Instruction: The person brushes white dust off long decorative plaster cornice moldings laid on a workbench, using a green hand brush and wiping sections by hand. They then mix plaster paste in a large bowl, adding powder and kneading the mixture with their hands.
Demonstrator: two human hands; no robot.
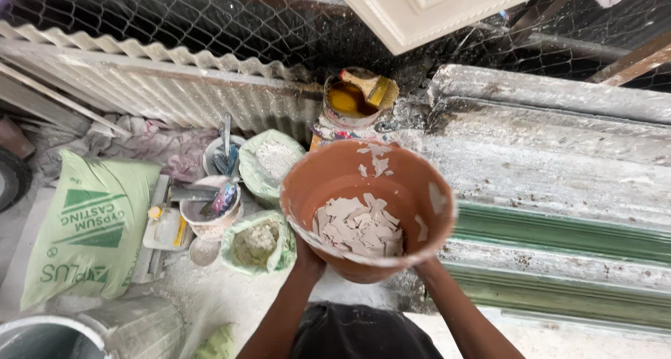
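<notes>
Two hands, left hand and right hand, grip the terracotta-coloured bowl from beneath at centre frame, fingers wrapped under its base. Broken white plaster flakes lie inside; white smears mark its rim. At 12 o'clock a tin holds yellow liquid and a brush. At 9 o'clock, open bags hold powder.

Looked like a plaster-casting workshop, pretty rough and dusty. A green plaster sack lay at lower left, open bags of white powder sat mid-frame, long plaster-crusted moulding forms filled the right, and a moulded white panel hung up top against wire mesh.
</notes>
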